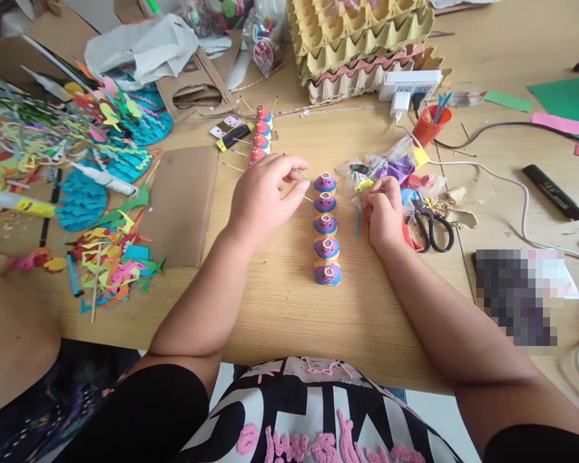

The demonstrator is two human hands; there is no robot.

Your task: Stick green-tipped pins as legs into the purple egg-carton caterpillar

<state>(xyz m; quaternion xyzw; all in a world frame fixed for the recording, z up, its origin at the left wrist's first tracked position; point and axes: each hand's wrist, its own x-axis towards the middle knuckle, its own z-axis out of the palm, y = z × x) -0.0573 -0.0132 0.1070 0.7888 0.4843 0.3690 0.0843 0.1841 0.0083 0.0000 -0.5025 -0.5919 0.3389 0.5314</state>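
While the left hand (266, 200) hovers unclenched left of the five-bump strip (325, 226), the right hand (384, 211) bunches opposite, grip unclear.

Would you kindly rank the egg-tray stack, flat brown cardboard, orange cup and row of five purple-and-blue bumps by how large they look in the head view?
Largest to smallest:
1. Egg-tray stack, cut off at the top edge
2. Flat brown cardboard
3. Row of bumps
4. Orange cup

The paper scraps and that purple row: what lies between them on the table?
In the head view, a cardboard sheet lies beside the paper scraps; the left hand and forearm come between it and the purple row.
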